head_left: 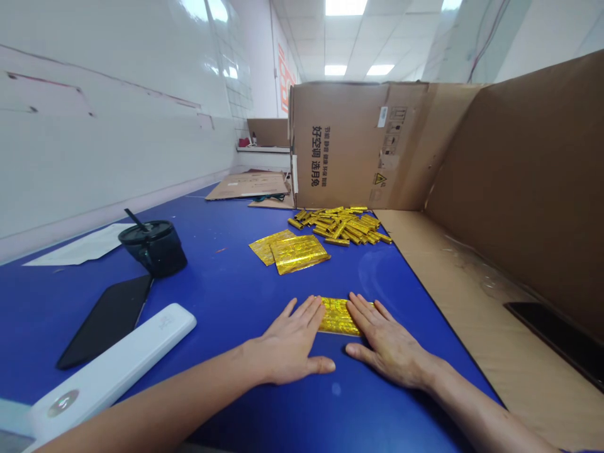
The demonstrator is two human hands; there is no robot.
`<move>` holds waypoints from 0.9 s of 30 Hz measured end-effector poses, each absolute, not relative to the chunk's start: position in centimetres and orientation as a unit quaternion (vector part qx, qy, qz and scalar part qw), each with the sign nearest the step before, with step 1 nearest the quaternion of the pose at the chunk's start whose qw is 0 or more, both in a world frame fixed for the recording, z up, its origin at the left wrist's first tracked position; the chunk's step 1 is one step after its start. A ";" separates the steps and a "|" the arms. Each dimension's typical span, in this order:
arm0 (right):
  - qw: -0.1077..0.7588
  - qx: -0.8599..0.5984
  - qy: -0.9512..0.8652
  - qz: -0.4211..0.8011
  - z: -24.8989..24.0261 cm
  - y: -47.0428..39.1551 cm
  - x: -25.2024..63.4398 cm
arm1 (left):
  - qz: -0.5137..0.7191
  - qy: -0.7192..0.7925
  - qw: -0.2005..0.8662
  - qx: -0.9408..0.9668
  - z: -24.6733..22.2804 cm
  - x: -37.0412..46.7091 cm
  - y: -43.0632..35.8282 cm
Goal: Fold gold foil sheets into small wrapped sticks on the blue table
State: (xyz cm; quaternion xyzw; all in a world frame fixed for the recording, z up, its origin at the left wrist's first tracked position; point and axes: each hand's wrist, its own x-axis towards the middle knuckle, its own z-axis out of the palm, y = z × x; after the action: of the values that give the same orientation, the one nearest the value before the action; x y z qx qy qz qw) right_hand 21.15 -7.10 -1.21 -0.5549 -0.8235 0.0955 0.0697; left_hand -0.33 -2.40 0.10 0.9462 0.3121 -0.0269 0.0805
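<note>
A gold foil sheet [336, 316] lies on the blue tabletop [221, 277] between my two hands, its visible long axis running from 9 to 3 o'clock. I have the left hand [293, 345] on its 9 o'clock end and the right hand [392, 347] on its 3 o'clock end; neither is nearer. On both, the fingers rest outstretched and flat on the foil, thumbs apart, clamping nothing. Loose foil pieces [300, 254] lie towards 11 o'clock, rolled foil tubes [348, 228] at 12.
</note>
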 end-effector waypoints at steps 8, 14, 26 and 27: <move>0.093 -0.537 -0.829 0.128 -0.7 -6.9 21.7 | -0.004 0.311 0.052 0.949 2.4 0.9 -1.9; 0.232 -0.536 -0.786 0.204 -1.0 -6.2 23.0 | 0.008 0.327 0.045 0.944 3.0 1.7 -1.2; 0.371 -0.588 -0.654 0.298 -0.8 -4.8 23.8 | 0.229 0.295 0.034 0.927 3.4 0.7 -3.2; 0.381 -0.591 -0.645 0.299 -0.9 -4.7 23.9 | 0.219 0.287 0.038 0.932 3.3 0.8 -3.3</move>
State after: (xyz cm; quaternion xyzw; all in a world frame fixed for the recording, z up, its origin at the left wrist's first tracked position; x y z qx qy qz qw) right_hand 23.86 -4.70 -0.92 -0.5911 -0.6447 0.2994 0.3813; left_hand 0.77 -3.28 3.34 0.9319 0.2868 0.2188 0.0382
